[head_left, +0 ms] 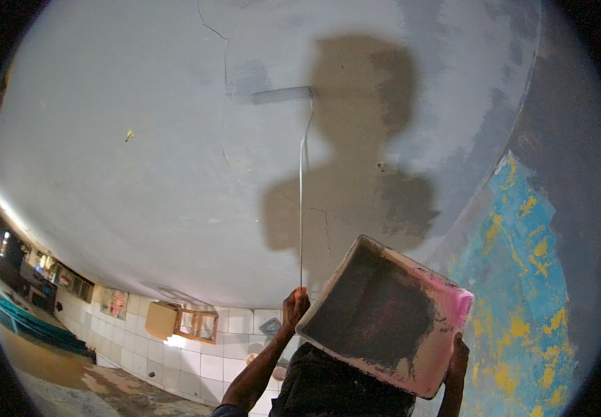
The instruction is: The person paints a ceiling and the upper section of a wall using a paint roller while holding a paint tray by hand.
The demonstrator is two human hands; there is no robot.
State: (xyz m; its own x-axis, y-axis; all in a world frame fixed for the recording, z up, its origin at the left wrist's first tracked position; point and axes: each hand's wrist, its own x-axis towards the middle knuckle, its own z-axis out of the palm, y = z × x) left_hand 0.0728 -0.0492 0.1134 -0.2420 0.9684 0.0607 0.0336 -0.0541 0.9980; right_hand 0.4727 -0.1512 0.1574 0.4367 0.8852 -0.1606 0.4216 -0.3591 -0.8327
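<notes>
My left hand (295, 309) is closed around the orange handle of a paint roller (282, 95). Its long thin metal rod rises to the roller's grey sleeve, which lies sideways against the grey wall (147, 83). Darker grey patches show on the wall near the sleeve and towards the right. A square, pinkish plastic tub (446, 306), its inside coated with dark grey paint, tilts in front of my body. My right hand (457, 358) grips the tub's right edge; part of the fingers is hidden behind it.
A shadow of a head and shoulders falls on the wall. A small yellow fitting (129, 135) sticks out at left. Blue-and-yellow patched wall (516, 306) stands at right. White tiles (165, 365), a wooden frame (198, 325) and a teal bench-like object (40, 326) appear at lower left.
</notes>
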